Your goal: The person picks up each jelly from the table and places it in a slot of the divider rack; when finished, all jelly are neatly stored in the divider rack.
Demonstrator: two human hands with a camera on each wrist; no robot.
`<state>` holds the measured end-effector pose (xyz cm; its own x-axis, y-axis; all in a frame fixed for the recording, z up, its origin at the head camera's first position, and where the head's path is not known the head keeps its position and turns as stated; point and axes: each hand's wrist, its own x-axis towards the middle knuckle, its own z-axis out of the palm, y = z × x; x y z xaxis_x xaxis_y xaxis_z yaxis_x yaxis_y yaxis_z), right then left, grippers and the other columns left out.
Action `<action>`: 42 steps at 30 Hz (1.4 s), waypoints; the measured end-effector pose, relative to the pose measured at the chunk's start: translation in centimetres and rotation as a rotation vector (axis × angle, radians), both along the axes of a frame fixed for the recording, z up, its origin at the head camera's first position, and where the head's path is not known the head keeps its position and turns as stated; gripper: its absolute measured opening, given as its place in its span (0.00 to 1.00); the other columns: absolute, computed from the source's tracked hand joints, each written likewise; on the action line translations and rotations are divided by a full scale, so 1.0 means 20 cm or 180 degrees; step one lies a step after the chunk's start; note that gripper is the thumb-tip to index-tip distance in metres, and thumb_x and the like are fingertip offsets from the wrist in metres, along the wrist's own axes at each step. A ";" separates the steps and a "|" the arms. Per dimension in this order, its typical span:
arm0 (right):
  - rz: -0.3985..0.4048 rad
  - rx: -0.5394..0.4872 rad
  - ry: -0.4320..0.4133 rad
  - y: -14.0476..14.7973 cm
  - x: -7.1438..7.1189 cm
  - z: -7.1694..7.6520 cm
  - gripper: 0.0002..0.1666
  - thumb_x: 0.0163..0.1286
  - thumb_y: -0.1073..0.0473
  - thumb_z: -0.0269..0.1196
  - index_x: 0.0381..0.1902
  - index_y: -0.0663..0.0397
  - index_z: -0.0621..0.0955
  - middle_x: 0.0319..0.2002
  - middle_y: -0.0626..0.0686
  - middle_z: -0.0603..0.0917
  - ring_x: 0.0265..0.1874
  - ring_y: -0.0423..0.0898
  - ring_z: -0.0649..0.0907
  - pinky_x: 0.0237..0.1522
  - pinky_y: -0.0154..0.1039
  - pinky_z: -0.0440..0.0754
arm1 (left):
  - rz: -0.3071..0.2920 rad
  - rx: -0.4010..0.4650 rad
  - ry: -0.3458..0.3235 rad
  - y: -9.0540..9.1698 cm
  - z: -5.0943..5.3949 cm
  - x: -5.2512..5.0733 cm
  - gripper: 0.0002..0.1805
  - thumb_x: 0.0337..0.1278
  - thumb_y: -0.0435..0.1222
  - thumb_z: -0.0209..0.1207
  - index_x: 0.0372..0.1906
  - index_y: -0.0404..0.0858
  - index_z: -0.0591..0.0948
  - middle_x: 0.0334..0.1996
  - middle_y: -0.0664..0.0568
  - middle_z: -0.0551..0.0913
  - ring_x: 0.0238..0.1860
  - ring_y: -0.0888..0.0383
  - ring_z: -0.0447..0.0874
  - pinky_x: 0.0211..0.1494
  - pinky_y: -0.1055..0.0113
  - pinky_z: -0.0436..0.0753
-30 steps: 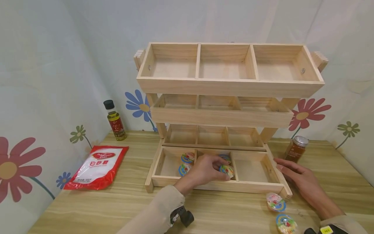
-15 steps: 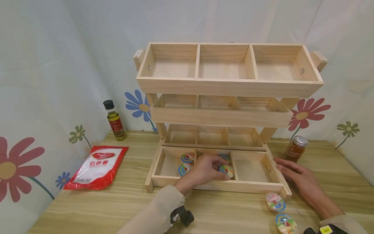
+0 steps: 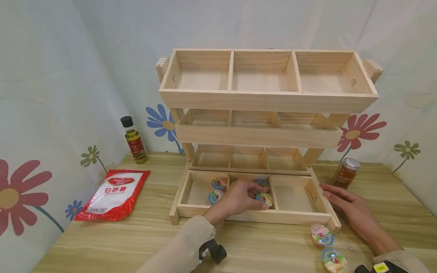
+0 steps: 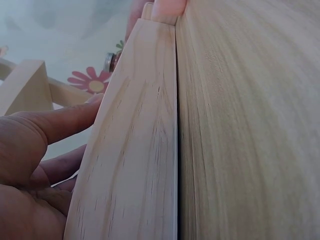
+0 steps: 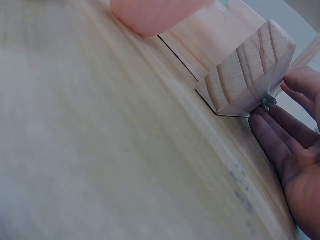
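Observation:
A light wooden tiered rack [image 3: 266, 101] stands on the table, divided into compartments. My left hand [image 3: 237, 197] reaches into the middle compartment of its lowest tray, thumb and index finger around a jelly cup [image 3: 264, 200] with a printed lid. A second jelly cup [image 3: 262, 184] lies behind it. Two more, a rear jelly cup [image 3: 219, 183] and a front jelly cup [image 3: 215, 197], sit in the left compartment. In the left wrist view the front board [image 4: 125, 130] hides the cups. My right hand [image 3: 353, 212] rests fingertips against the rack's right side, beside the wooden foot [image 5: 245, 75].
Two loose jelly cups, an upper jelly cup [image 3: 322, 235] and a lower jelly cup [image 3: 334, 261], lie before the rack's right foot. A lidded spice jar [image 3: 346, 174] stands right, an olive oil bottle [image 3: 134, 141] back left, a sugar bag [image 3: 114, 195] left.

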<state>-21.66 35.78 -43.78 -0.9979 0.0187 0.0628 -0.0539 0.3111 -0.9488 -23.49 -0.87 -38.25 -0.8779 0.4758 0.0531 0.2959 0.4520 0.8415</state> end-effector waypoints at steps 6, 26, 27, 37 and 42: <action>0.0031 -0.0090 -0.0010 0.00 0.00 -0.01 0.25 0.81 0.48 0.65 0.70 0.48 0.82 0.54 0.23 0.83 0.53 0.22 0.80 0.50 0.22 0.80 | 0.0030 0.0018 -0.0022 0.00 0.00 0.00 0.20 0.55 0.38 0.80 0.54 0.40 0.90 0.40 0.60 0.88 0.39 0.65 0.82 0.44 0.68 0.83; 0.0072 -0.0210 0.0081 0.00 0.01 -0.01 0.21 0.82 0.55 0.63 0.69 0.49 0.84 0.53 0.25 0.85 0.51 0.22 0.81 0.49 0.22 0.80 | 0.0033 0.0022 -0.0027 0.01 -0.02 -0.01 0.20 0.55 0.37 0.80 0.53 0.38 0.90 0.48 0.58 0.91 0.39 0.66 0.83 0.44 0.69 0.84; 0.0072 -0.0202 0.0087 0.00 0.01 -0.01 0.21 0.82 0.55 0.63 0.69 0.49 0.84 0.53 0.25 0.85 0.51 0.22 0.81 0.49 0.22 0.80 | 0.0032 0.0020 -0.0026 0.01 -0.01 -0.01 0.20 0.55 0.37 0.80 0.53 0.38 0.90 0.48 0.57 0.91 0.39 0.66 0.83 0.44 0.68 0.84; 0.0101 -0.0274 0.0037 0.00 0.01 -0.01 0.21 0.82 0.54 0.63 0.68 0.47 0.84 0.53 0.25 0.84 0.52 0.22 0.81 0.49 0.23 0.81 | 0.0015 0.0052 -0.0053 0.00 -0.02 -0.01 0.19 0.56 0.37 0.79 0.52 0.37 0.90 0.53 0.56 0.90 0.41 0.65 0.84 0.44 0.69 0.84; 0.0067 -0.0184 0.0044 -0.01 0.01 0.00 0.23 0.81 0.50 0.64 0.69 0.47 0.83 0.54 0.24 0.84 0.53 0.23 0.81 0.50 0.22 0.80 | 0.0027 0.0044 -0.0061 0.01 -0.02 -0.01 0.19 0.57 0.37 0.79 0.52 0.37 0.90 0.53 0.56 0.90 0.40 0.65 0.83 0.43 0.69 0.84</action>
<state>-21.44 35.67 -43.84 -0.9971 0.0019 0.0761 -0.0731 0.2545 -0.9643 -23.64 -0.74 -38.60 -0.8828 0.4677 0.0428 0.2758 0.4426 0.8532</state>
